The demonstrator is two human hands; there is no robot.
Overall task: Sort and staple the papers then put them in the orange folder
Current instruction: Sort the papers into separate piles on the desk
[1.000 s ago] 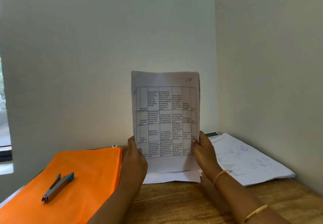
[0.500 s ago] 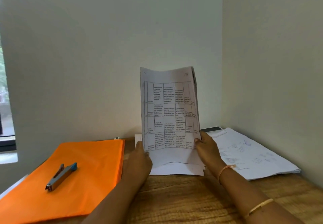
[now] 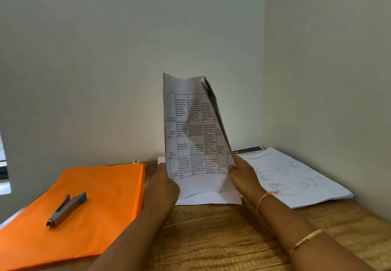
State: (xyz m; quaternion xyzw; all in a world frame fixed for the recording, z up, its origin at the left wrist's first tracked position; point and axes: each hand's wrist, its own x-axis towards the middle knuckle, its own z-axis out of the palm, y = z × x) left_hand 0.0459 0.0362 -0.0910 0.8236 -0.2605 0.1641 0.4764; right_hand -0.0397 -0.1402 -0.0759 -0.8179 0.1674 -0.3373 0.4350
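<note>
As I watch the head-camera feed from my station, I see a sheaf of papers [image 3: 194, 135] standing upright over the middle of the wooden table [image 3: 211, 241], held between two hands. The left hand [image 3: 163, 186] grasps the sheaf's lower left edge; its back faces me and the fingers curl in against the paper. The right hand [image 3: 243, 177] pinches the lower right edge, with the thumb lying on the printed face.

The front sheet carries a printed grid of text that is too small for me to read. At the top right corner the sheets fan apart, so I can see several edges. The foot of the sheaf meets a few loose white sheets [image 3: 211, 198] lying flat on the table between the wrists.

The orange folder [image 3: 101, 196] lies closed and flat on the left side of the table, just beside the left hand. A grey stapler [image 3: 66, 209] with a blue end rests on top of it, toward its near left part.

On the right, a thick stack of papers [image 3: 296, 182] with blue handwriting lies flat near the side wall. A dark cover [image 3: 247, 150] shows at its far edge. The right wrist wears a thin orange thread [image 3: 267, 196], and a gold bangle [image 3: 306, 239] sits further up the forearm.
</note>
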